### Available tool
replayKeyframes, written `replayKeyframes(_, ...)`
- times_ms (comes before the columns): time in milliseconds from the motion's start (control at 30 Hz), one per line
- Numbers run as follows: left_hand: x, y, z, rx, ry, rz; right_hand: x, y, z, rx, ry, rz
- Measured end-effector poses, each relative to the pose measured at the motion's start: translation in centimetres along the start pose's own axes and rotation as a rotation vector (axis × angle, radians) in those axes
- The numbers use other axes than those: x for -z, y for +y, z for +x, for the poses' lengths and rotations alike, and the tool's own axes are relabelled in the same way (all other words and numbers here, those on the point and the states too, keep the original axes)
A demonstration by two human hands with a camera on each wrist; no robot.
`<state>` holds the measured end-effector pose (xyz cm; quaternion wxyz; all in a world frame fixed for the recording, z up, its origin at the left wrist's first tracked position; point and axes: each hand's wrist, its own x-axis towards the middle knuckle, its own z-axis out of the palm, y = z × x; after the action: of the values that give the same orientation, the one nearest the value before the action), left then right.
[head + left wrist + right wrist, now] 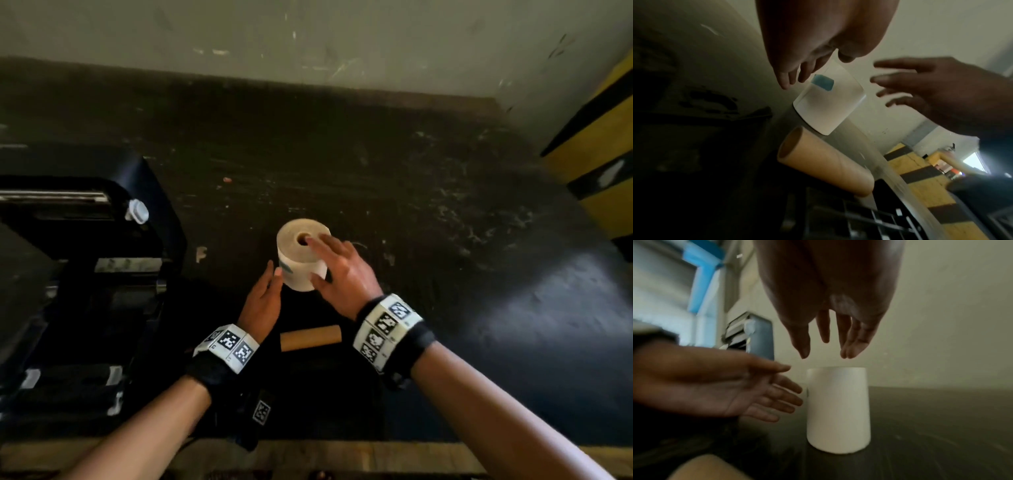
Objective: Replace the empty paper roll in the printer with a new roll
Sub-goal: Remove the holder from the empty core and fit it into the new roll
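a dark, scuffed tabletop [394,164] runs up to a pale wall. a full paper roll [301,255] stands on end near its middle. closer to the front edge, an empty brown cardboard core [311,337] lies on its side. a black printer [85,274] sits at the left.

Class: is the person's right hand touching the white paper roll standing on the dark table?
Apart. The right wrist view shows bare wall between the right hand's fingertips and the top of the white paper roll; the hand hovers just above.
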<state>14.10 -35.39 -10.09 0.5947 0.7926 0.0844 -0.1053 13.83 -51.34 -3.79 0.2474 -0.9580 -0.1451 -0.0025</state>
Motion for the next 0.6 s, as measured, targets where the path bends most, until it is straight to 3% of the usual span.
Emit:
replayKeyframes(133, -0.1, -0.2, 1.2, -0.001, -0.043, -0.094, -1.1, -1.4, 3.0, 0.049, -0.133, -0.189)
replayKeyframes(300, -0.8, 0.7, 1.2, -0.049, -0.058, -0.165, -1.1, -0.4, 3.3, 0.043, -0.112, -0.130)
replayKeyframes(400, -1.3, 0.9, 1.5, -0.178, 0.048, -0.081, 0.0, 1.2, 1.5, -0.017, -0.065, -0.049)
replayKeyframes(600, -3.7, 2.3, 3.2, -0.524, -0.096, 0.345, 2.7, 5.5, -1.9, -0.214, -0.034, 0.168)
